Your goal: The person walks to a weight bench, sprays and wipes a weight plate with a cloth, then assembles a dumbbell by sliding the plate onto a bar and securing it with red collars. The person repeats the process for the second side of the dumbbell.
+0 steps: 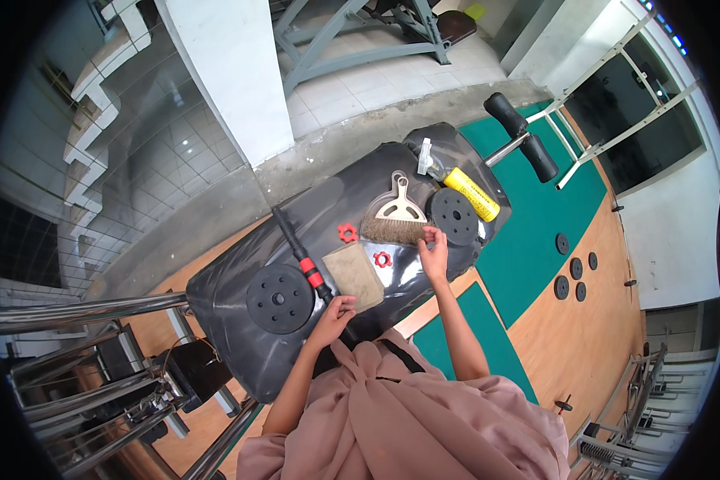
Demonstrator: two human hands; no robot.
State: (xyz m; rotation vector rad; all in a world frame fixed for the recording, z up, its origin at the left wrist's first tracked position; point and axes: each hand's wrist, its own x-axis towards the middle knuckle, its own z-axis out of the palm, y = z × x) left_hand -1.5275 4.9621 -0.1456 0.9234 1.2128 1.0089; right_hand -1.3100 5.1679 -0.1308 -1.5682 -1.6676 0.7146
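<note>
My left hand [334, 318] is at the bench's near edge, fingers apart and loosely bent, beside the lower end of a black dumbbell bar [297, 246] with red bands and the corner of a folded beige cloth [354, 278]. My right hand [433, 254] has its fingers loosely curled and apart at the bristle end of a hand brush [396, 232] lying with a small dustpan [401, 188]; whether it touches the bristles I cannot tell. Two red star-shaped collars [347, 233] lie near the cloth. One black weight plate [280, 298] is left of the bar, another plate [453, 217] right of the brush.
A yellow spray bottle [472, 194] lies behind the right plate on the black padded bench [352, 180]. Foam leg rollers [522, 136] stick out at the far right. Several small plates [576, 268] lie on the wooden floor beside green mats [528, 224]. Chrome bars [96, 312] stand left.
</note>
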